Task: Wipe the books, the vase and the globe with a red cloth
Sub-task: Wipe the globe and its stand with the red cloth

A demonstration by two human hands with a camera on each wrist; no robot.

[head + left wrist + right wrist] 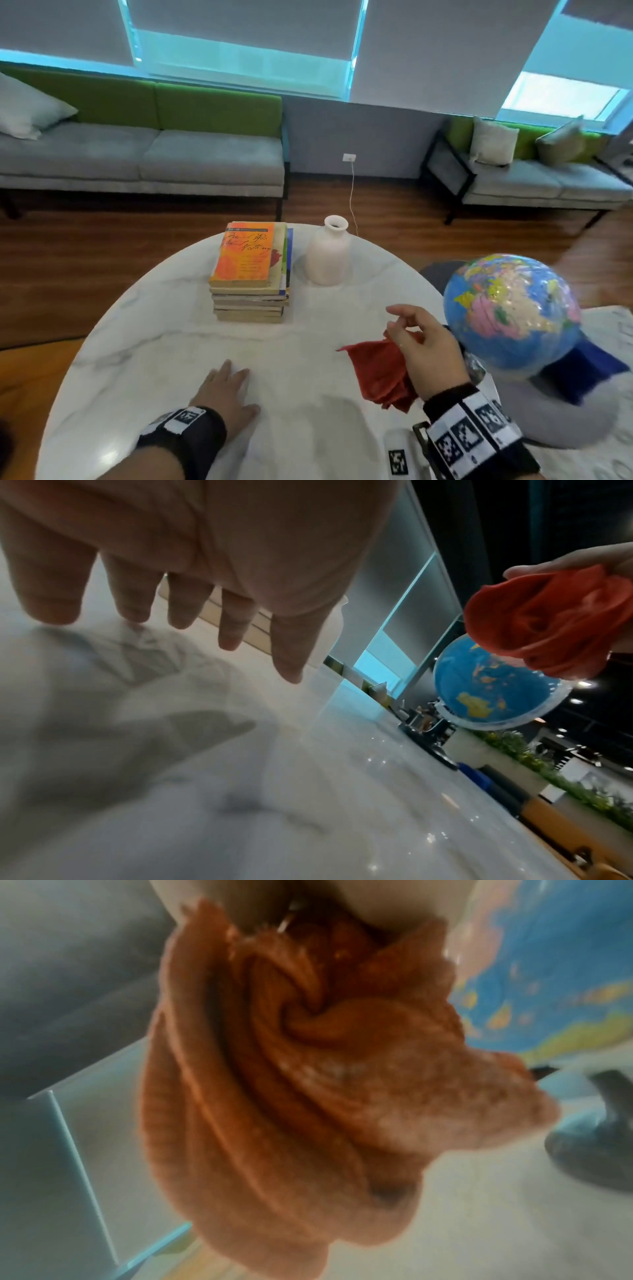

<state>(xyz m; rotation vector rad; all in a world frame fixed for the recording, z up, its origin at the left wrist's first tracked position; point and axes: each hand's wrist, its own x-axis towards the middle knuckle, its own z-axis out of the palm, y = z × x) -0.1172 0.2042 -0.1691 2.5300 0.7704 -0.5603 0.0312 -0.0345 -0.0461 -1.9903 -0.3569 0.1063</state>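
On the white marble table (171, 342) stands a stack of books (251, 274) with an orange cover on top, and a white vase (328, 255) just right of it. A blue globe (510, 315) sits at the table's right edge, also in the left wrist view as the globe (486, 693). My right hand (421, 346) pinches a crumpled red cloth (380, 371) and holds it above the table beside the globe; the cloth (291, 1083) fills the right wrist view and the cloth (548, 620) hangs bunched. My left hand (229, 390) rests flat on the table, fingers (236, 620) straight.
A grey sofa with a green back (144, 150) runs along the far wall, another sofa (534, 171) at the right. A white cable (352, 198) hangs from a wall socket. A grey beanbag with a blue cloth (579, 407) lies right of the table.
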